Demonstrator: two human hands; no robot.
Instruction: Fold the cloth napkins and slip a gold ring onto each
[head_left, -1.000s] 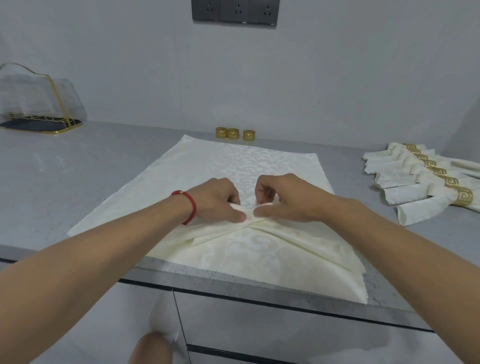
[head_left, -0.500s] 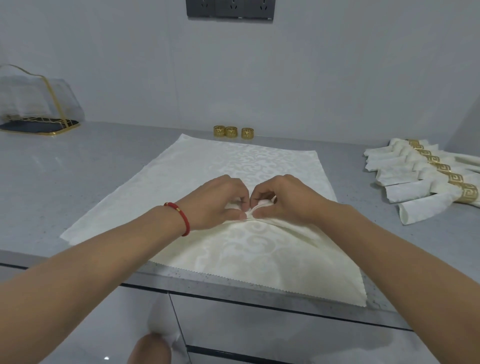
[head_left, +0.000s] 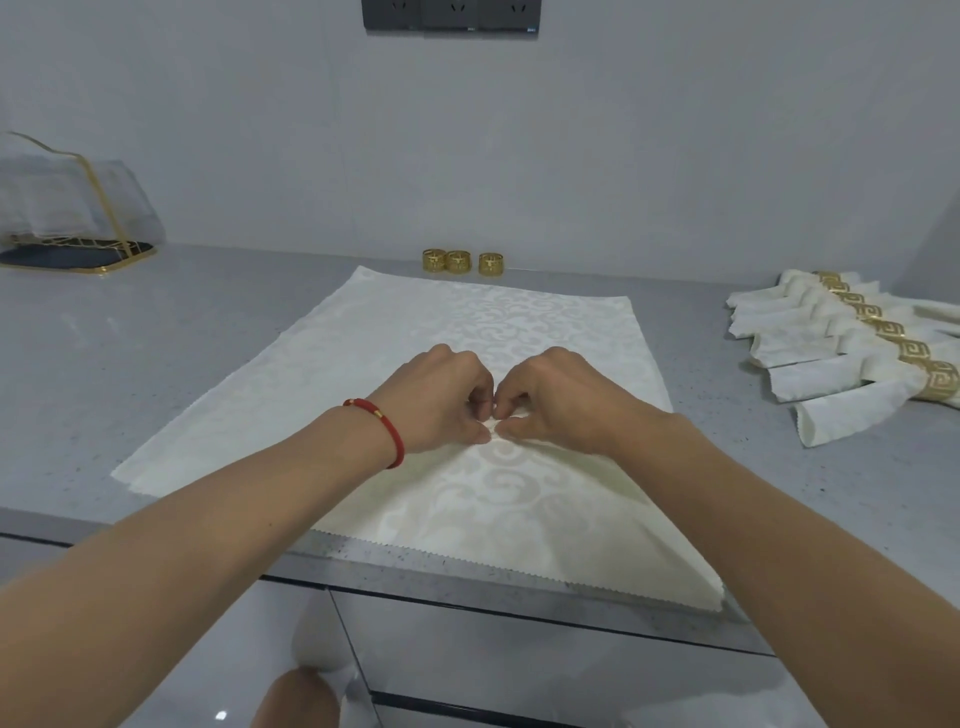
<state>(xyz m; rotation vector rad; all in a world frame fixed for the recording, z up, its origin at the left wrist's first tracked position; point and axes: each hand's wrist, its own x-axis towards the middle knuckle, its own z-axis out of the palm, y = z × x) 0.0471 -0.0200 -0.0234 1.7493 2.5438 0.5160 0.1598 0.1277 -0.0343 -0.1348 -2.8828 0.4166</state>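
A cream damask napkin (head_left: 519, 322) lies spread on the grey counter (head_left: 156, 374), its near part folded up toward the middle. My left hand (head_left: 436, 400), with a red cord at the wrist, and my right hand (head_left: 556, 400) meet at the napkin's centre. Both pinch a small gather of the cloth between thumb and curled fingers. Three gold rings (head_left: 460, 261) stand in a row beyond the napkin's far edge. Several folded napkins with gold rings (head_left: 852, 353) lie fanned at the right.
A clear cover on a gold-rimmed dark tray (head_left: 78, 228) sits at the far left by the wall. The counter's front edge runs just below the napkin, with drawer fronts (head_left: 519, 665) underneath. Wall sockets (head_left: 452, 13) are above.
My hands have moved away from me toward the napkin's centre, drawing the pinched fold with them. The folded near part has flattened and the fingertips have come closer together.
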